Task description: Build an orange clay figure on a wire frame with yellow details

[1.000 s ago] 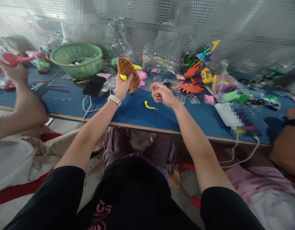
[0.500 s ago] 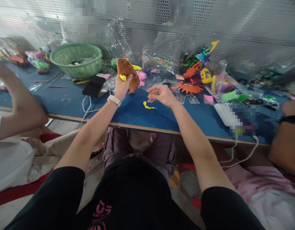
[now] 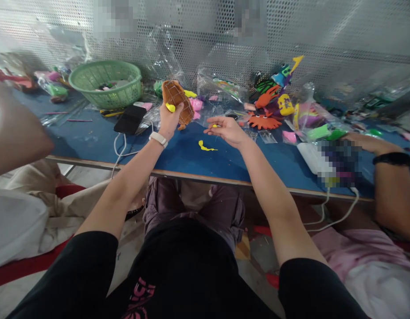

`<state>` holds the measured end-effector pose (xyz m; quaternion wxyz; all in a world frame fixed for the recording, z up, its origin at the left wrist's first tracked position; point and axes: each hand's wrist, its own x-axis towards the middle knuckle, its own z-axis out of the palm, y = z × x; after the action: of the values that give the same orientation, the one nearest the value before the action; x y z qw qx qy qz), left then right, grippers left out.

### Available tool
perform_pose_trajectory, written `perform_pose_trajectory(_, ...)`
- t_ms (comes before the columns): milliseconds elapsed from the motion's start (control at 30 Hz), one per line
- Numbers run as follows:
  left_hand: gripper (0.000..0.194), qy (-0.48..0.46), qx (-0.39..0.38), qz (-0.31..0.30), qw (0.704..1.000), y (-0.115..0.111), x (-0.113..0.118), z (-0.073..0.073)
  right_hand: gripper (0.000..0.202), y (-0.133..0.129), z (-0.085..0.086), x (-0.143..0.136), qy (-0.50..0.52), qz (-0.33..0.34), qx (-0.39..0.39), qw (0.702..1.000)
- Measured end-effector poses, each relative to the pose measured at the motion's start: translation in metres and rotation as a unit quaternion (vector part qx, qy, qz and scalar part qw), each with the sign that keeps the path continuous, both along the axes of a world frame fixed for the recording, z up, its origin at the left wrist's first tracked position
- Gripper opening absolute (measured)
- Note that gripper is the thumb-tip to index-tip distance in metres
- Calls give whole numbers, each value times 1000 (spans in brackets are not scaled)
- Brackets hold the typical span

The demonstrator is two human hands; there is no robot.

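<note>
My left hand (image 3: 170, 118) is wrapped round an orange-brown piece with a net of pale lines (image 3: 175, 95), tilted up above the table. A yellow clay lump (image 3: 170, 107) sits by the thumb of that hand. My right hand (image 3: 228, 130) hovers over the table with a tiny yellow clay bit (image 3: 215, 126) at its fingertips. Below those fingers, a yellow clay strip (image 3: 206, 146) with a thin tail lies on the blue tabletop (image 3: 185, 153).
Left stand a green basket (image 3: 107, 84) and a black phone (image 3: 130, 119) with a white cable. An orange crab figure (image 3: 265, 120) and several coloured clay figures are at right, near a white box (image 3: 307, 159). Co-workers' arms reach in from the left (image 3: 21, 128) and right (image 3: 391, 155).
My right fingers have turned and a tiny yellow bit now shows at their tips. The right co-worker's arm has reached onto the table; the left co-worker's arm has shifted left.
</note>
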<state>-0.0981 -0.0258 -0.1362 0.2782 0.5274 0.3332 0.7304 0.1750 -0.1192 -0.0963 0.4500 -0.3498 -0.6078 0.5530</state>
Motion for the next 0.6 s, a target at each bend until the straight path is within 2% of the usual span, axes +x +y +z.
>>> perform_pose_trajectory(100, 82, 9, -5, 1, 1000, 2, -2, -1, 61, 1, 1, 2, 8, -12, 12, 1000)
perform_pose_trajectory(200, 77, 17, -6, 3, 1000, 3, -3, -2, 78, 0, 2, 1, -33, -24, 42, 998)
perform_pose_trajectory(300, 71, 35, 0, -3, 999, 2, -4, -2, 78, -4, 3, -2, -67, -50, 117, 990)
perform_pose_trajectory(367, 68, 56, 6, -1, 998, 0, -4, -2, 72, -7, 3, -5, -87, -91, 199, 972)
perform_pose_trajectory(467, 66, 102, 14, 8, 995, -4, -4, -2, 73, -8, 3, -8, -115, -176, 308, 928)
perform_pose_trajectory(533, 67, 137, 26, 9, 990, -6, -5, -1, 79, -7, 1, -10, -118, -207, 348, 907)
perform_pose_trajectory(600, 69, 165, 42, -1, 985, -7, -5, -2, 86, -4, -1, -11, -115, -215, 360, 901)
